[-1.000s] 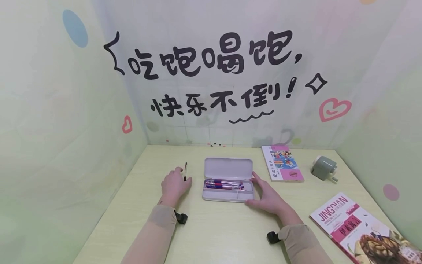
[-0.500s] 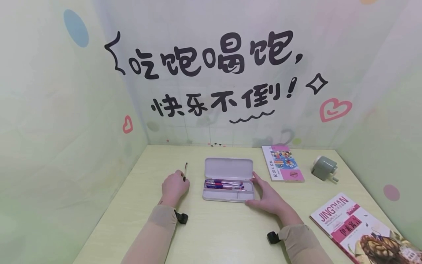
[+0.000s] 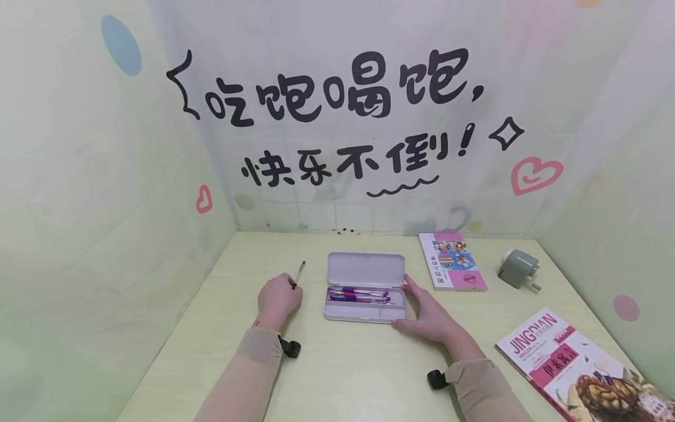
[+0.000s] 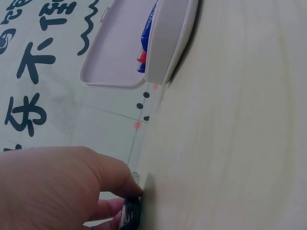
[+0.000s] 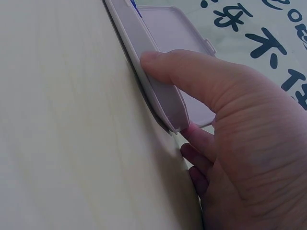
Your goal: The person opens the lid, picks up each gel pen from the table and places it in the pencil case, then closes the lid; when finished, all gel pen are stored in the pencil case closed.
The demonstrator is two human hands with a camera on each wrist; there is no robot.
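Observation:
My left hand (image 3: 278,299) pinches a slim pen (image 3: 299,273) with a black end between thumb and fingers, low at the table. In the left wrist view the thumb presses on the pen's black part (image 4: 129,213). A pale lilac pencil case (image 3: 364,314) stands with its lid (image 3: 366,268) raised, to the right of that hand. Several blue, red and clear pens (image 3: 358,295) lie in its rear compartment. My right hand (image 3: 429,316) grips the case's right end, thumb on the front wall and fingers behind, as the right wrist view shows.
A pink and white book (image 3: 452,262) lies at the back right, beside a grey-green pencil sharpener (image 3: 519,269) with a crank. Nearer on the right is a larger magazine-like book (image 3: 575,369). Printed fabric walls (image 3: 337,199) enclose the table (image 3: 337,369) at the back and sides.
The left hand's fingers have closed in on the pen, and the pen's far end has swung slightly to the right. The right hand and the pencil case have stayed put.

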